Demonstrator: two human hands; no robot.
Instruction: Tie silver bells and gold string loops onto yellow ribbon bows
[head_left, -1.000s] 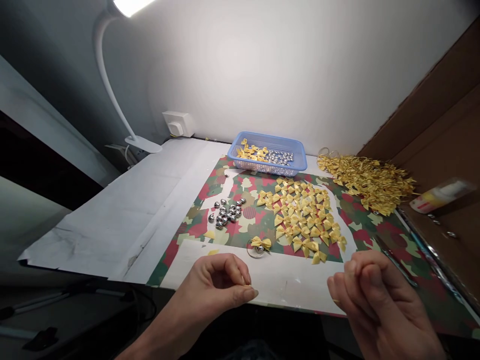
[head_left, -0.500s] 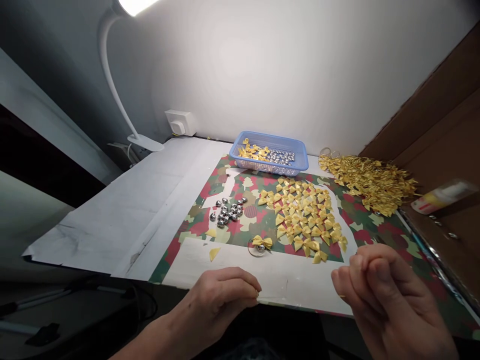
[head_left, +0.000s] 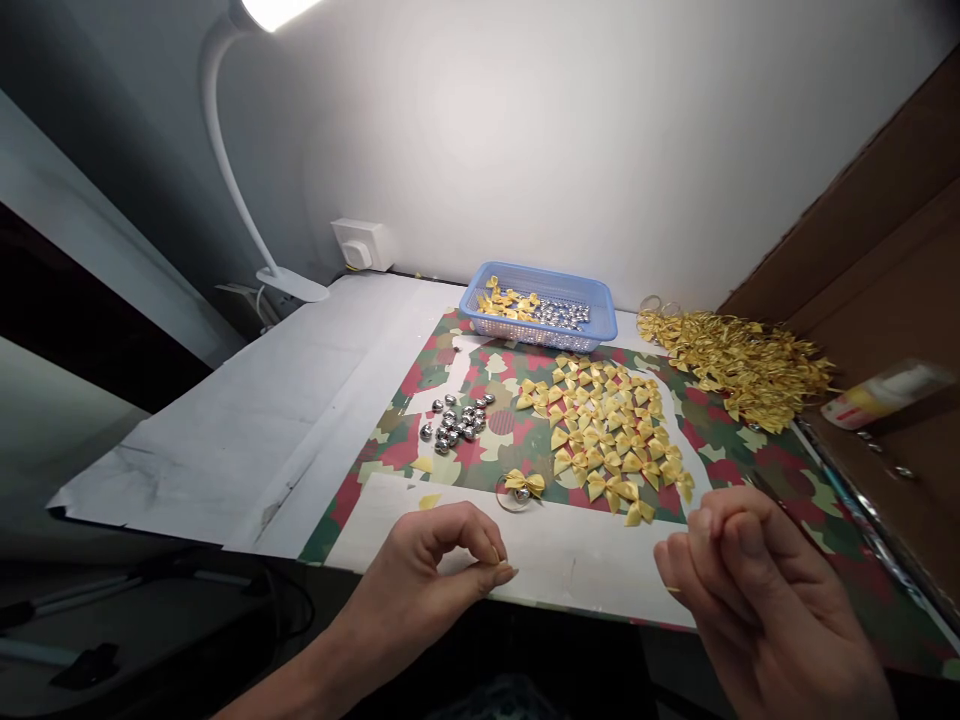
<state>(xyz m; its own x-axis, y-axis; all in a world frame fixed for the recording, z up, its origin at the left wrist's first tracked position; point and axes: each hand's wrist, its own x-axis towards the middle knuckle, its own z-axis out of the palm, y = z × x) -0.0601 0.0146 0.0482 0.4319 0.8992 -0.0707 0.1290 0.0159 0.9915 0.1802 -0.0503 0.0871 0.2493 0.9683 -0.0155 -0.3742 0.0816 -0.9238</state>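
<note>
My left hand [head_left: 442, 565] is over the near edge of the table, thumb and index fingertips nearly together; a tiny yellowish bit shows there, too small to name. At the right, my right hand [head_left: 765, 590] is closed, with a short piece of thin gold cord [head_left: 673, 589] poking out by its fingers. Beyond the left hand, a yellow ribbon bow [head_left: 524, 484] with a silver jingle bell [head_left: 523, 494] and a thin loop lies on the white strip. Many yellow bows [head_left: 611, 430] are spread in the middle, and silver bells [head_left: 457, 425] are heaped to their left.
A blue plastic basket [head_left: 609, 326] at the back holds bows and bells. Gold bows with cords are piled [head_left: 742, 365] at the back right, near a bottle [head_left: 885, 392] and a cardboard wall. Yellow ribbon scraps [head_left: 429, 502] lie left. A white lamp [head_left: 292, 287] stands at the far left.
My left hand has risen slightly and turned so its thumb and index finger show. The right hand has shifted a little to the left, still closed. The bows and bells have not moved.
</note>
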